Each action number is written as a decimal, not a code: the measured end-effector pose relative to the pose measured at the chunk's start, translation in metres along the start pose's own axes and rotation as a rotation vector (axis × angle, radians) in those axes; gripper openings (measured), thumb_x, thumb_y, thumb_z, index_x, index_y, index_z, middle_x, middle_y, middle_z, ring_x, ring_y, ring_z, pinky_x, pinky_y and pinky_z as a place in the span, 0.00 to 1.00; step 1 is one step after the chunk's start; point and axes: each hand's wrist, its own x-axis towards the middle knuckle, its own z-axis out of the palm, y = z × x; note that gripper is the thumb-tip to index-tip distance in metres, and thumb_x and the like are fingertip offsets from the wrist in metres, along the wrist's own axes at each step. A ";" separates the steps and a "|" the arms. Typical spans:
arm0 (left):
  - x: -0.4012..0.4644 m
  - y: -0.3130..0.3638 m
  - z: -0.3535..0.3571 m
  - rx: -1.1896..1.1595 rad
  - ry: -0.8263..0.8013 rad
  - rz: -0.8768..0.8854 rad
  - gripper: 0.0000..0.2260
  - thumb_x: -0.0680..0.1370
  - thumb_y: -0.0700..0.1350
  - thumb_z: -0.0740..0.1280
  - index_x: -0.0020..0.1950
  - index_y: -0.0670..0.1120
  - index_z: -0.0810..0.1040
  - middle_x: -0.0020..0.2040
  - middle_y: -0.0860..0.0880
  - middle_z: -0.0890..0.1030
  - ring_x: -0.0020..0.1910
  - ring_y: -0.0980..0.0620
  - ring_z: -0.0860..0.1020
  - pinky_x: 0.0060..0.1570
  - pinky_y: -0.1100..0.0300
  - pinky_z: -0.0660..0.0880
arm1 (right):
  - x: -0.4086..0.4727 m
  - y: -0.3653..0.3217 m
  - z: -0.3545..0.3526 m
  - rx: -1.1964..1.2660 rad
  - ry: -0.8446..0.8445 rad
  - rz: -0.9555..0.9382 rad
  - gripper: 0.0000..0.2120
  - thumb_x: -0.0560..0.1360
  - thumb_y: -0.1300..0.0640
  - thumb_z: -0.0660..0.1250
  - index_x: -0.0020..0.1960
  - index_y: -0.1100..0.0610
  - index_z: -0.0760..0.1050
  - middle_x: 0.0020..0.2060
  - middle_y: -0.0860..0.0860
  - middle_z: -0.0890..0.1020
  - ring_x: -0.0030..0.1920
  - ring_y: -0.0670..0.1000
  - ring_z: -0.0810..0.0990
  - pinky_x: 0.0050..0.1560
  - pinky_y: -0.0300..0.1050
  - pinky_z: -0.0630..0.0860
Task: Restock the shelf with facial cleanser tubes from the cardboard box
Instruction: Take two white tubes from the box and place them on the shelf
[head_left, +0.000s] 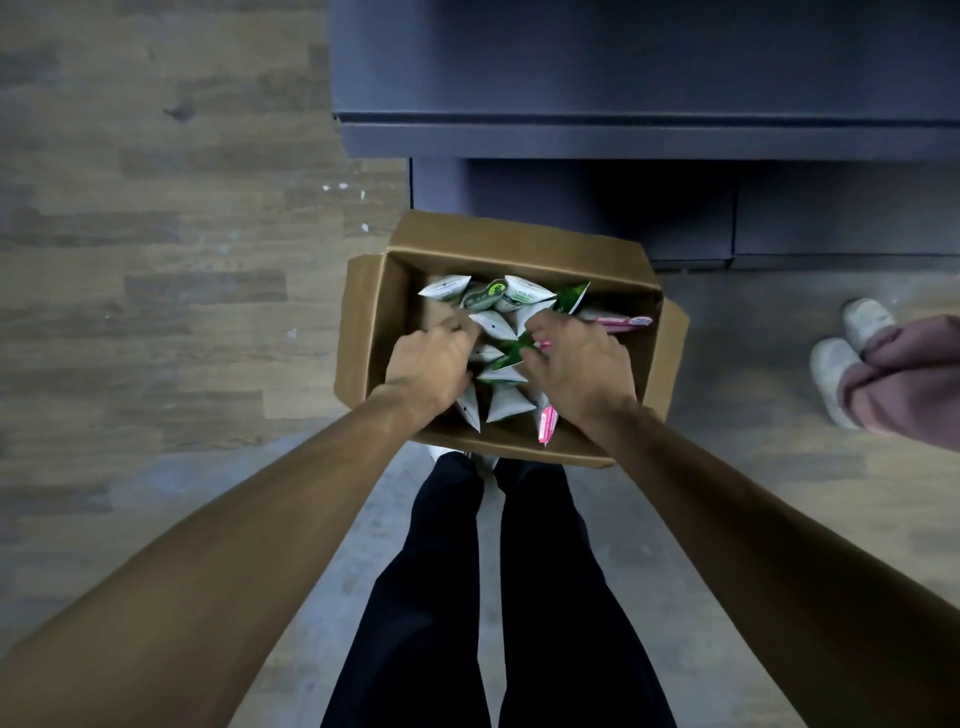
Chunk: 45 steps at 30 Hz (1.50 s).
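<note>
Reaching into the cardboard box (524, 241), both hands grip cleanser tubes (506, 402).

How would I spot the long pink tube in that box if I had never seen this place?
Find the open cardboard box on the floor below the dark shelf. Look along its right inner side, just beyond the right hand. The pink tube lies flat there, unlike the white and green tubes heaped mid-box.

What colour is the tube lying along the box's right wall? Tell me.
Pink and white tube, lying in the box; head view.
</note>
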 end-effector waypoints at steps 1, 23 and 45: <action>0.001 -0.001 0.003 -0.001 0.009 0.002 0.19 0.76 0.47 0.68 0.66 0.48 0.70 0.61 0.46 0.76 0.54 0.41 0.79 0.45 0.52 0.74 | 0.002 0.001 0.002 -0.005 0.005 -0.015 0.13 0.78 0.51 0.64 0.62 0.51 0.74 0.53 0.50 0.82 0.53 0.55 0.80 0.51 0.50 0.78; -0.030 -0.038 -0.007 0.047 0.173 0.061 0.12 0.81 0.53 0.58 0.63 0.54 0.74 0.54 0.53 0.78 0.47 0.45 0.81 0.39 0.54 0.73 | 0.042 -0.020 0.034 -0.410 0.114 -0.111 0.11 0.77 0.50 0.65 0.58 0.50 0.79 0.55 0.50 0.79 0.57 0.55 0.70 0.57 0.49 0.65; -0.143 -0.001 -0.244 0.278 0.313 0.221 0.12 0.82 0.52 0.57 0.61 0.49 0.73 0.59 0.50 0.79 0.57 0.44 0.79 0.49 0.53 0.73 | -0.106 -0.070 -0.219 -0.094 0.199 -0.212 0.11 0.80 0.51 0.61 0.60 0.55 0.72 0.45 0.54 0.83 0.45 0.58 0.81 0.47 0.54 0.77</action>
